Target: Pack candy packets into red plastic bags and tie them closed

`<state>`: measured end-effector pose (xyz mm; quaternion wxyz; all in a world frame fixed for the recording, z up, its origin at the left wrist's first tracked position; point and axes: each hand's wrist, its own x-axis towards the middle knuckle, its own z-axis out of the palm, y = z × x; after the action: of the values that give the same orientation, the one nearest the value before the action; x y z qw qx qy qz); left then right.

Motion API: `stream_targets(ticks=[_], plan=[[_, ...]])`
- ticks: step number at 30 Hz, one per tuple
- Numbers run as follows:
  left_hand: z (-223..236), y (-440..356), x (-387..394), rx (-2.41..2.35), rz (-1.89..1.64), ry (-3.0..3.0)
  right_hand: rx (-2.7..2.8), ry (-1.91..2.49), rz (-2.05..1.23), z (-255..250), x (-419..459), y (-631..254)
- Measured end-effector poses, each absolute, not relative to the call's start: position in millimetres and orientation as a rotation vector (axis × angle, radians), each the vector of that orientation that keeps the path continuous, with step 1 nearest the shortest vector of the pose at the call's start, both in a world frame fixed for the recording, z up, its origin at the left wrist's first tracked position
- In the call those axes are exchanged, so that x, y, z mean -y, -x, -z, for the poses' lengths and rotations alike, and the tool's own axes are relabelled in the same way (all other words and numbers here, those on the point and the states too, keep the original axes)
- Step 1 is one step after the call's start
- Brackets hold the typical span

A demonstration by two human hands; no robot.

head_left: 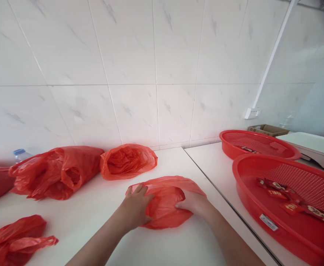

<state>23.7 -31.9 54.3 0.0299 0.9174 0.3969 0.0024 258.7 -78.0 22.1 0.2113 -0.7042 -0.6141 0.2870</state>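
A red plastic bag (164,207) lies on the white table in front of me, its mouth spread round. At the bag's left side rests my left hand (135,207), fingers apart and touching the plastic. My right hand (193,202) grips the right side at the opening; its thumb shows, while its other fingers are partly hidden by the film. Just behind is another red bag (128,162) lying with its mouth open. To its left sits a larger, crumpled red bag (59,170).
Another red bag (17,240) lies at the near left. A blue-capped bottle (20,154) stands behind the bags. On the right, a large red basket (250,199) holds several small wrapped packets (292,201). A second red basket (227,149), a cardboard box (270,130) and a white bin (314,143) stand behind it.
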Motion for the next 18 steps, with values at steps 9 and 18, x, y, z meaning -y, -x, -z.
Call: stream_targets(ticks=[9,18], plan=[[-35,13,44,-1.336,-1.268,-2.527,1.824,1.763,-0.381,-42,87,-248],[-1,17,46,-1.311,-1.091,-1.367,1.868,1.603,-0.024,-45,89,-225]])
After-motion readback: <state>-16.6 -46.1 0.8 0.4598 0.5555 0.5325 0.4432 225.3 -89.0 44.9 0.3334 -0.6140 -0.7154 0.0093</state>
